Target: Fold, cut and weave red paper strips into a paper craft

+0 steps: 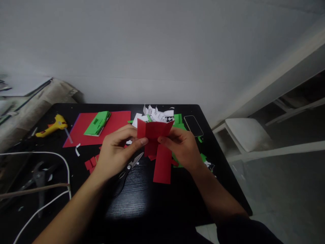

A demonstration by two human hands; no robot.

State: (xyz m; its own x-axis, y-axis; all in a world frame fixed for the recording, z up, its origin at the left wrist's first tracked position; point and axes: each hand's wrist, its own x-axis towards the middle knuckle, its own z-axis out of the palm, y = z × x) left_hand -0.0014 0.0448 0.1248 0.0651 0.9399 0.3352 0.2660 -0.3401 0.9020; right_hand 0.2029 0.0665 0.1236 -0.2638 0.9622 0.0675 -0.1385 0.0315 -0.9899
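Observation:
Both my hands hold a folded piece of red paper (153, 130) above the black table (142, 200). My left hand (115, 152) pinches its left lower edge with thumb and fingers. My right hand (183, 146) grips its right side. A longer red strip (162, 166) hangs down from the folded piece, between my hands. Scissors (130, 166) lie on the table just below my left hand.
A red sheet (116, 120) with a stack of green paper (98, 123) lies at the back left, beside a yellow glue gun (52, 126). White and green scraps (157, 114), a phone (193, 125), small red scraps (90, 164), pliers (38, 178) and a white cable (66, 166) surround my hands.

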